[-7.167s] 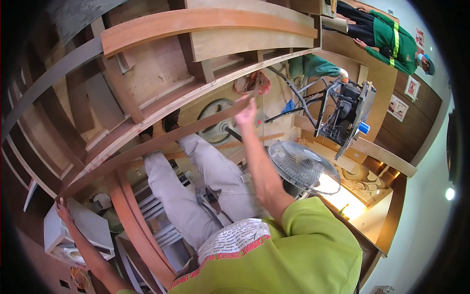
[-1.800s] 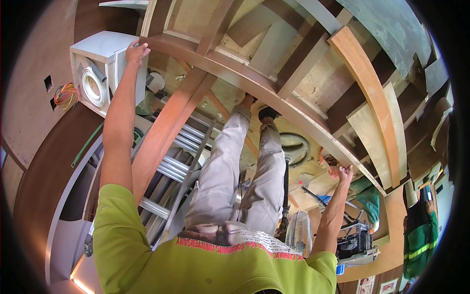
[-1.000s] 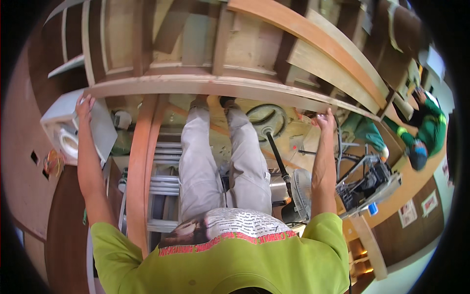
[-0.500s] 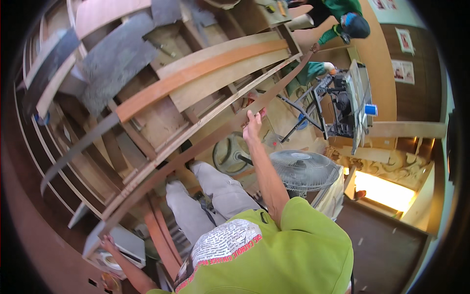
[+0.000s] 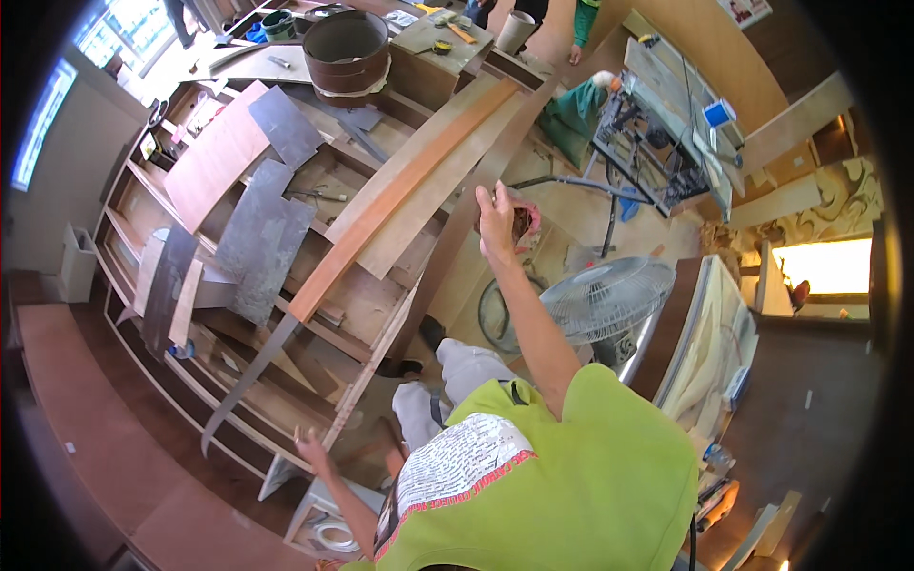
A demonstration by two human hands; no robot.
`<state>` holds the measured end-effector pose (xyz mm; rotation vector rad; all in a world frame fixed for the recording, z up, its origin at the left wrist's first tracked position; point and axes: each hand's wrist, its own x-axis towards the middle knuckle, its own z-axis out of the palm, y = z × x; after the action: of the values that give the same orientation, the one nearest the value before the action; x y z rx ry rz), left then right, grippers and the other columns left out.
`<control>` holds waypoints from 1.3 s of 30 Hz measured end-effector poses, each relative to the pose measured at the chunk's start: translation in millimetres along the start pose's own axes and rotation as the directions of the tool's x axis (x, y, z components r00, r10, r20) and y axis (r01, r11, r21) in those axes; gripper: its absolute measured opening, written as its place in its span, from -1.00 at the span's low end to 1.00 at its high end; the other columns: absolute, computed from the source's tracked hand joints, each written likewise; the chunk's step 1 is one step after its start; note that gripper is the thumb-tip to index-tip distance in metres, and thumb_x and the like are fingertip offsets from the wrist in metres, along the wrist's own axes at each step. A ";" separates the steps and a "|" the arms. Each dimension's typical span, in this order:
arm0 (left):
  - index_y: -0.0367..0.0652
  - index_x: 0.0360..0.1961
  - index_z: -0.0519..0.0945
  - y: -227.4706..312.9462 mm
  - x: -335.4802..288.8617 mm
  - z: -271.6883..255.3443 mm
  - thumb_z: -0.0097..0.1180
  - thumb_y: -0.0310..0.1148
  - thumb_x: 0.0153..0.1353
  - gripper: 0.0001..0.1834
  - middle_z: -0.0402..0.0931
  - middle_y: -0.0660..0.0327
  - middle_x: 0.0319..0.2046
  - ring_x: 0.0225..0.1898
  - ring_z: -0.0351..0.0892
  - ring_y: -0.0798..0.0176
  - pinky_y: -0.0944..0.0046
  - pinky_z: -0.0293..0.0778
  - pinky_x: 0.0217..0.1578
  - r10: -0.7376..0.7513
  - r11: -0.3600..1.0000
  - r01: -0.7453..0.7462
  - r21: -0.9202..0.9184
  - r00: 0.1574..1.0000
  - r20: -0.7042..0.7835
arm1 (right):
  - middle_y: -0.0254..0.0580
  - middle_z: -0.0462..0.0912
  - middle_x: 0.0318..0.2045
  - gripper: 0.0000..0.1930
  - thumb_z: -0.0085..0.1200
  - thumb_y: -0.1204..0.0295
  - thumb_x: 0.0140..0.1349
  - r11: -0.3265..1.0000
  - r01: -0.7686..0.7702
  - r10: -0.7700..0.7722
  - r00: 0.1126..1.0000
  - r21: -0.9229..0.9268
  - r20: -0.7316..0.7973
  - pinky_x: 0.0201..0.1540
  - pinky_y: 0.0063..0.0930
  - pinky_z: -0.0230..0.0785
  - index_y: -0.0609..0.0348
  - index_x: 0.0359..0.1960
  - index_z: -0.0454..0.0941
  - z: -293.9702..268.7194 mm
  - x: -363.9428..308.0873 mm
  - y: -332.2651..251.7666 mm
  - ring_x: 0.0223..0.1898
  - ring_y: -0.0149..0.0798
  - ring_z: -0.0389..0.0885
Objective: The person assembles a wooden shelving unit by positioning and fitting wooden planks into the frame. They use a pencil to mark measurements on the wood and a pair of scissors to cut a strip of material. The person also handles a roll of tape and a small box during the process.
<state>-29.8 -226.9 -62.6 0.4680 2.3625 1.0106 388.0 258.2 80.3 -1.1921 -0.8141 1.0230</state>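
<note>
The right hand [image 5: 495,226] reaches forward from a yellow-green sleeve [image 5: 614,428], thumb and fingers pinching the near edge of a long brown wooden strip [image 5: 440,276]. The strip runs slantwise past that hand, one end well beyond it, the other coming back toward the person's shoes. The left hand [image 5: 314,451] is low and well apart from the right, its fingers loosely spread; whether it touches the pale edge of the wooden frame [image 5: 354,404] just beside it, I cannot tell.

Left of the right hand, a curved orange-brown board [image 5: 400,202] lies across the frame, with grey sheets [image 5: 265,249] farther left. Just beyond its fingers is a crumpled red bag [image 5: 526,224]. Right of its forearm is a wire-caged fan [image 5: 606,300]; farther ahead to the right, a machine on a folding stand [image 5: 657,171]. Under the left forearm is a white box [image 5: 322,497] holding a white roll [image 5: 324,535]. Well ahead of both hands hangs a co-worker's hand [image 5: 575,54].
</note>
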 end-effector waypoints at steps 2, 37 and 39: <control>-0.35 0.18 0.34 66.0 2.8 28.6 0.07 -0.43 0.20 -0.48 0.38 -0.04 0.13 0.15 0.38 0.09 0.18 0.25 0.18 0.101 0.983 -0.071 -0.169 0.980 0.174 | 0.10 0.33 0.20 -0.37 0.01 0.38 0.29 0.999 -0.016 0.015 1.000 -0.029 -0.023 0.23 -0.49 0.11 0.56 0.27 0.07 -0.7 7.6 -6.0 0.20 -0.27 0.30; -0.27 0.11 0.41 727.4 -107.6 158.1 -0.31 0.36 0.24 -0.15 0.60 0.11 -0.30 -0.36 0.60 0.35 0.39 0.49 -0.35 0.658 0.752 0.010 -0.659 -0.054 0.751 | -0.17 0.56 -0.10 -0.59 -0.06 0.36 0.34 0.972 0.068 -0.206 0.698 0.223 0.686 -0.01 -0.49 0.31 0.26 0.18 0.33 27.3 -82.9 -290.1 -0.10 -0.40 0.48; -0.25 0.10 0.41 729.6 -117.7 129.4 -0.11 0.05 0.34 -0.43 0.60 0.16 -0.34 -0.41 0.58 0.39 0.45 0.49 -0.42 0.726 0.687 -0.112 -0.718 0.126 0.676 | -0.14 0.56 -0.09 -0.57 -0.04 0.34 0.33 0.976 0.066 -0.200 0.633 0.206 0.748 -0.04 -0.48 0.33 0.26 0.18 0.33 24.9 -86.4 -292.6 -0.13 -0.40 0.49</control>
<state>218.2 269.7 442.2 1.2215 0.7121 1.0656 392.4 169.2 373.2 -0.4935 -1.4315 1.4646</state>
